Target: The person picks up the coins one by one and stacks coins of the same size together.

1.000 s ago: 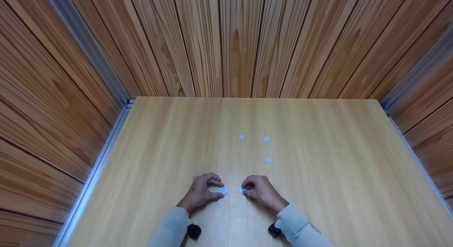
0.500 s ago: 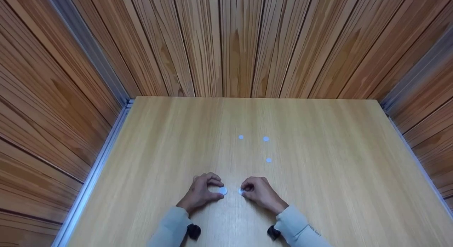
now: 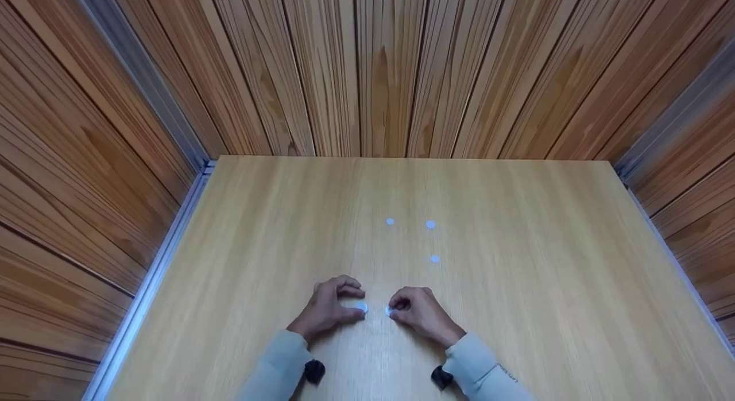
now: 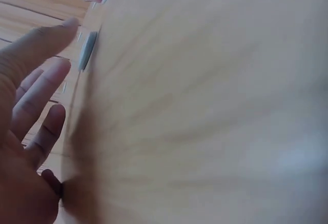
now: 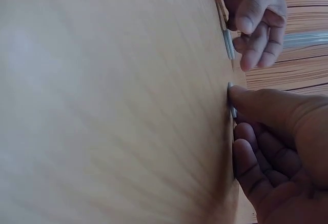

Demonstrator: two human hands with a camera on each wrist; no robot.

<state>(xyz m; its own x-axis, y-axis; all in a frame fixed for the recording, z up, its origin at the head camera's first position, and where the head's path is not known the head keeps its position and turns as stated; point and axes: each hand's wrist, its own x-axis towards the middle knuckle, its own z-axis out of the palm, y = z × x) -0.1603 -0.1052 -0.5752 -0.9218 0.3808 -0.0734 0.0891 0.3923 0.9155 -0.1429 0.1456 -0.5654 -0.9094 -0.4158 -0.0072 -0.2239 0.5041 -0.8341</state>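
Landmark: left disc (image 3: 362,306), pale, flat on the tabletop (image 3: 545,263), looks thick edge-on. Can't tell if it's one piece or a stack.

Left hand (image 3: 327,308) sits just left of the left disc. Thumb and fingers spread well apart, no grip on anything. Thumb tip is right at the disc's near edge; left wrist view shows the fingers clear of it. Can't tell whether the thumb touches.

Right hand (image 3: 423,312) is right of the left disc, well short of contact with it. Thumb and index pinch the right disc (image 3: 388,311), other fingers curled in. Right disc is near the left disc, a bare gap between them. Can't tell if it's lifted off the surface.

Three more pale discs lie beyond the left disc, all off to its right: small far disc (image 3: 390,221), larger far disc (image 3: 430,224) further right, and third disc (image 3: 435,259) nearer than those two. None touching.

Light sleeves (image 3: 488,366) come in from nearer than the left disc. Wood-plank wall (image 3: 385,73) stands well beyond it.
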